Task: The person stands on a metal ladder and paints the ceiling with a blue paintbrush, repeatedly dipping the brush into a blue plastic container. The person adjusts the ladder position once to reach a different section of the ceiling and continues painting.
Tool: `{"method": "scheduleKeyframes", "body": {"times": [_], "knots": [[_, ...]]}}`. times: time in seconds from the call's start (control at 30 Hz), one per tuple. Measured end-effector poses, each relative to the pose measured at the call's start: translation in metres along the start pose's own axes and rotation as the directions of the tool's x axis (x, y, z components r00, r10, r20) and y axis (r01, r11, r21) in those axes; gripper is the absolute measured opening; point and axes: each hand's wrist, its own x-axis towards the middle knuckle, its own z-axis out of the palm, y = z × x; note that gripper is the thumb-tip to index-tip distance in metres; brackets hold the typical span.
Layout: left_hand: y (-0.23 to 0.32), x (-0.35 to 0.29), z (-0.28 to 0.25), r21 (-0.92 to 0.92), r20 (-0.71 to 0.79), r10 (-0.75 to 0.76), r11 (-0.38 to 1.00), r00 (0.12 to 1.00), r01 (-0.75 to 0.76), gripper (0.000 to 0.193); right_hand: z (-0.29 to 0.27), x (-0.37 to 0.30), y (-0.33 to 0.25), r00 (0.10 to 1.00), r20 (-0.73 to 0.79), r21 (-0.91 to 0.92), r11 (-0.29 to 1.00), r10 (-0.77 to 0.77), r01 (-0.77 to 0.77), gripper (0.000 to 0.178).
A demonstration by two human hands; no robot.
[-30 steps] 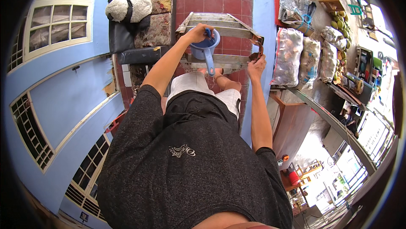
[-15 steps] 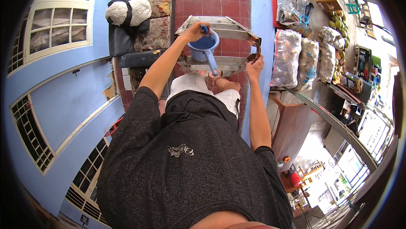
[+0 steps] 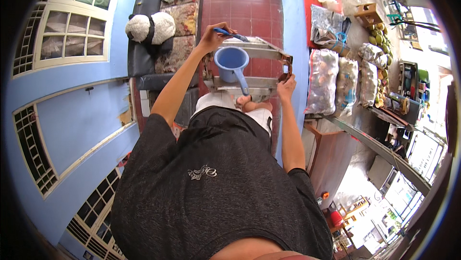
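Paintbrush [image 3: 231, 34]: in the head view, the left hand [image 3: 211, 36] pinches its handle with closed fingers, long axis pointing right, bristle end above the far rim of the blue dipper [image 3: 231, 60]. That dipper rests on the top platform of the stepladder [image 3: 249, 81], handle toward the person. The right hand [image 3: 286, 83] is clamped around the ladder's right front corner, farther from the brush.

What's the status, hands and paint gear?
Left hand holds paintbrush above blue dipper. Right hand grips ladder rail. Dipper sits on ladder top. Nothing blocking.
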Motion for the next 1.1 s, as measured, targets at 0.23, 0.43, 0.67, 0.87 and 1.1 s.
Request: {"method": "scheduleKeyframes", "body": {"times": [0.23,0.43,0.67,0.87,1.1], "knots": [[0.158,0.087,-0.019,-0.085,-0.436,0.292,0.928,0.851,-0.362,0.024,0.004,-0.008,-0.013,0.983,0.003,-0.256,0.95,0.184,-0.177,0.068],[0.385,0.238,-0.022,-0.431,-0.537,0.47,0.56,0.7,-0.707,0.032,0.015,0.012,0.007,0.986,0.092,-0.086,0.988,0.14,-0.132,0.088],[0.533,0.32,0.087,-0.638,-0.434,0.576,0.346,0.693,-0.688,0.041,0.001,0.017,0.016,0.966,0.202,-0.079,0.985,0.163,-0.15,0.106],[0.532,0.334,0.149,-0.723,-0.344,0.564,0.351,0.751,-0.595,0.017,0.001,0.016,0.015,0.966,0.211,-0.101,0.986,0.148,-0.129,0.112],[0.518,0.379,0.117,-0.602,-0.449,0.583,0.363,0.677,-0.712,0.027,0.004,0.023,0.013,0.96,0.224,-0.152,0.979,0.168,-0.136,0.11]]}}
